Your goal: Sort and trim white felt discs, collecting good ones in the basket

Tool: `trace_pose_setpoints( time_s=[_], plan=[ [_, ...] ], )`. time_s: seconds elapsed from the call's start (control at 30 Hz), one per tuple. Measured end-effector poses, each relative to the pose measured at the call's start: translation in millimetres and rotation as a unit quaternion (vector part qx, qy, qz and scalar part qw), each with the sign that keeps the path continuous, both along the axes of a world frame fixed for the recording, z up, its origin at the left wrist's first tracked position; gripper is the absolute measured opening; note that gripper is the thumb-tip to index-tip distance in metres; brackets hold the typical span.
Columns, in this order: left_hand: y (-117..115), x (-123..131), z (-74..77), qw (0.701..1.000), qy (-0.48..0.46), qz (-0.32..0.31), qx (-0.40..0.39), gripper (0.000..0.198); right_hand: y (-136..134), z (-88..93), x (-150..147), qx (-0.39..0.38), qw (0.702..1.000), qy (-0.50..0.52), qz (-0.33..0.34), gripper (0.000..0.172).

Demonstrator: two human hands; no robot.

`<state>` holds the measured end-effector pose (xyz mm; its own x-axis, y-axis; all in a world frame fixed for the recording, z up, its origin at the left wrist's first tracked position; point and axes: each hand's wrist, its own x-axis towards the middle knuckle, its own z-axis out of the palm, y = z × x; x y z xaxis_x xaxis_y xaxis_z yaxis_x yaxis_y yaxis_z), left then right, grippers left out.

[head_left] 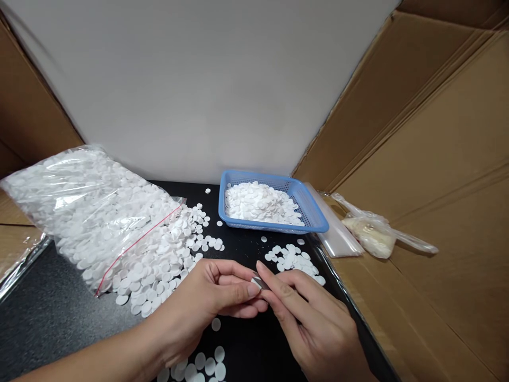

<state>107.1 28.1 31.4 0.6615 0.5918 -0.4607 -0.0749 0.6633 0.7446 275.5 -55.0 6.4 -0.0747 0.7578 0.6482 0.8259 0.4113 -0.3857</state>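
Note:
My left hand pinches a small white disc between thumb and fingers; only its edge shows. My right hand meets it from the right, its fingers closed on a thin grey metal blade that touches the disc. Most of the blade is hidden by the fingers. Beyond my hands stands a blue mesh basket heaped with white discs. Left of them, a clear zip bag with a red seal line spills many more discs onto the dark table.
A loose pile of discs lies behind my right hand, and another group is at the near edge. Flat plastic bags and a knotted bag with something pale yellow rest at right. Cardboard flanks the table.

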Motion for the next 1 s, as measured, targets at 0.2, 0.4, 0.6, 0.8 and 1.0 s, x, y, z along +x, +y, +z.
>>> trace_pose_setpoints(
  time_s=[0.2, 0.4, 0.6, 0.8, 1.0],
  plan=[
    [0.1, -1.6, -0.7, 1.000, 0.009, -0.011, 0.009, 0.022, -1.9, -2.8, 0.9, -0.001, 1.000, -0.004, 0.004, 0.046],
    [2.3, -3.7, 1.4, 0.999, 0.023, -0.025, 0.012, 0.022, -2.8, -1.2, 0.3, 0.003, 1.000, -0.005, -0.006, 0.045],
    [3.0, -3.8, 3.7, 0.999, 0.024, -0.017, 0.016, 0.024, 0.1, -0.2, 0.7, 0.016, 1.000, 0.003, -0.014, 0.044],
    [1.8, -3.4, 3.3, 0.999, 0.022, -0.024, 0.017, 0.023, -0.8, 0.8, 0.5, 0.017, 1.000, -0.009, -0.009, 0.047],
    [1.9, -4.2, 3.7, 0.999, 0.023, -0.023, 0.017, 0.022, -2.3, -0.2, 0.9, 0.012, 1.000, -0.016, -0.014, 0.044]
  ],
)
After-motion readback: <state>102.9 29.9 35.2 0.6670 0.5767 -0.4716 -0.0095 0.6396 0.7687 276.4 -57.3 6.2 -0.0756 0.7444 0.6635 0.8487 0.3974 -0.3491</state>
